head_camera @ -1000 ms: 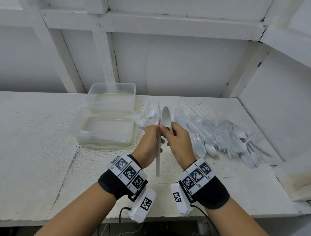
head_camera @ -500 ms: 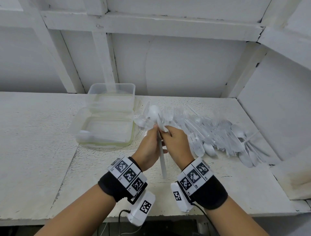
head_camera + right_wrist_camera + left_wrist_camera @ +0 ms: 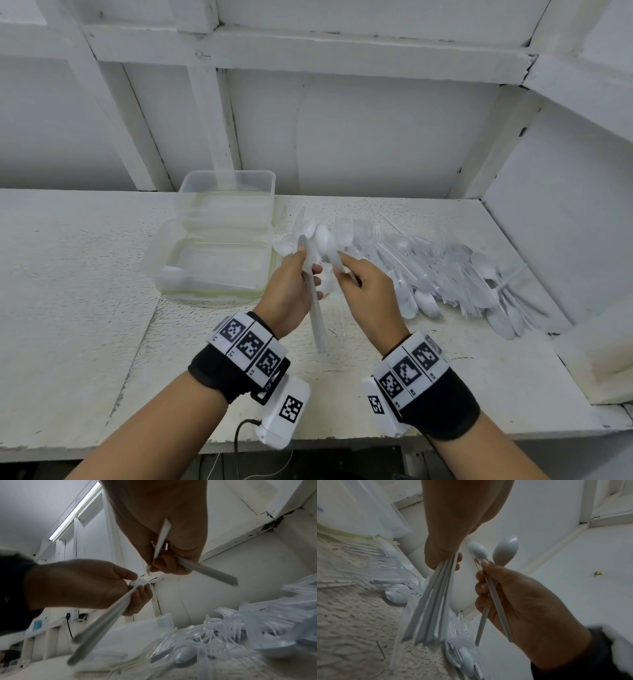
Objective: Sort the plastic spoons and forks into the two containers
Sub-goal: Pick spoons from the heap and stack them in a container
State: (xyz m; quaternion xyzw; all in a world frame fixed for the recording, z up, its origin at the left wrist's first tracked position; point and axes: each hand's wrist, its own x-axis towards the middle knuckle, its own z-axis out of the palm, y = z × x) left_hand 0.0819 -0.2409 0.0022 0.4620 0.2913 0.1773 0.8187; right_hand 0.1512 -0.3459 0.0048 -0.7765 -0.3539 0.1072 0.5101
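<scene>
My left hand [image 3: 305, 267] grips a bundle of white plastic spoons [image 3: 317, 315], handles hanging down toward me. In the left wrist view the left hand [image 3: 447, 561] is wrapped round several handles [image 3: 433, 601]. Just to its right, my right hand [image 3: 342, 265] pinches two white spoons [image 3: 494, 596], whose bowls [image 3: 506, 551] point up and away. A pile of clear forks and white spoons [image 3: 445, 270] lies on the table to the right. Two clear containers stand to the left: the far one [image 3: 227, 185] and the near one [image 3: 212, 294], which has one white spoon [image 3: 171, 274] in it.
The white table [image 3: 85, 291] ends at a wall close behind the containers and a side wall [image 3: 565, 205] right of the pile. A raised white ledge [image 3: 596, 349] sits at the front right. Both wrists carry black bands with tag markers.
The hands were pressed together around one upright spoon a second ago. They have drawn slightly apart, the right hand holding its own two spoons beside the left hand's bundle.
</scene>
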